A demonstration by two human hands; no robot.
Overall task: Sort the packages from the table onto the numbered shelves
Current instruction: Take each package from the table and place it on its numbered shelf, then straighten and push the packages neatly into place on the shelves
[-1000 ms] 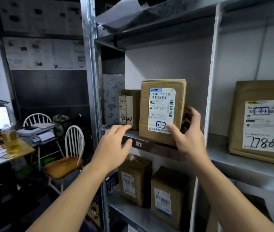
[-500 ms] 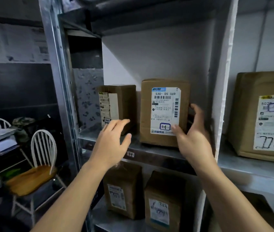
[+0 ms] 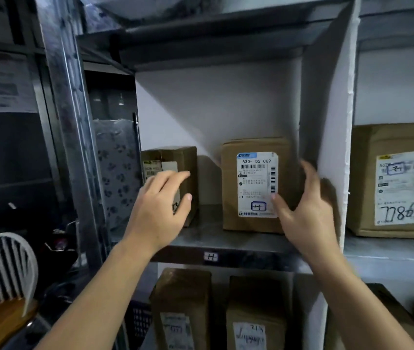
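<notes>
- Metal shelf (image 3: 226, 239) tagged "H" on its front edge, white wall behind.
- Labelled package (image 3: 253, 185) stands upright on it, marked "H", right of a smaller box (image 3: 175, 173).
- Right hand (image 3: 304, 210): fingers spread around package's right side, thumb on the label; firm grip cannot be told.
- Left hand (image 3: 160, 208): open, empty, in front of smaller box.

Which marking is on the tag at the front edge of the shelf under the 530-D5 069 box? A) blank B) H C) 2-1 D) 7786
B: the shelf tag reads H, matching the boxed H handwritten on the label of the 530-D5 069 box, which stands on that shelf.
</notes>
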